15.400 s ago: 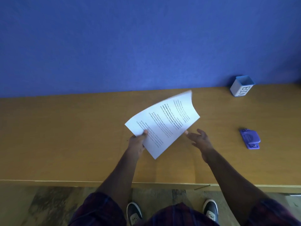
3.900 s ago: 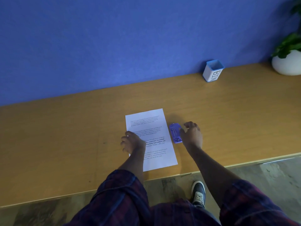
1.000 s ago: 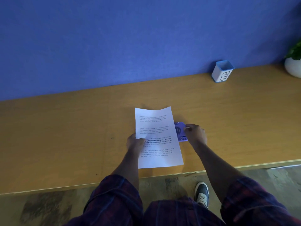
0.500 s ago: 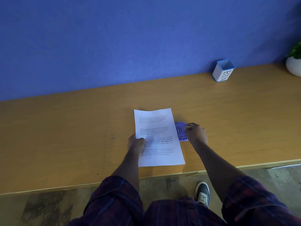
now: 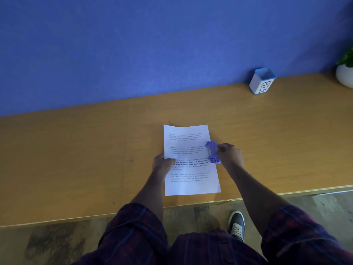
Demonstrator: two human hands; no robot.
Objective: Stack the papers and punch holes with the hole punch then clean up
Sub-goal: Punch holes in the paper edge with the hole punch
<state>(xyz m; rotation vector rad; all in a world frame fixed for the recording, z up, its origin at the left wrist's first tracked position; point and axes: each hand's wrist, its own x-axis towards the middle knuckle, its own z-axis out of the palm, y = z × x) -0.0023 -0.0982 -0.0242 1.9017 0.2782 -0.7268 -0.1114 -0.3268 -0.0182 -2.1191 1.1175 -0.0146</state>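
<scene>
A stack of white printed papers (image 5: 188,148) lies flat on the wooden desk (image 5: 76,159), near its front edge. My left hand (image 5: 162,164) presses on the stack's left edge, fingers resting on the sheet. A small purple hole punch (image 5: 212,151) straddles the middle of the stack's right edge, its lever raised. My right hand (image 5: 230,154) grips the punch from the right side.
A white cup with a blue rim, lettered BIN (image 5: 262,83), stands at the back right against the blue wall. A white plant pot (image 5: 344,75) sits at the far right edge. The desk's front edge (image 5: 191,204) runs just below the papers.
The papers have slid slightly right, into the punch, which now overlaps their right edge with its lever up. Both hands kept their hold.
</scene>
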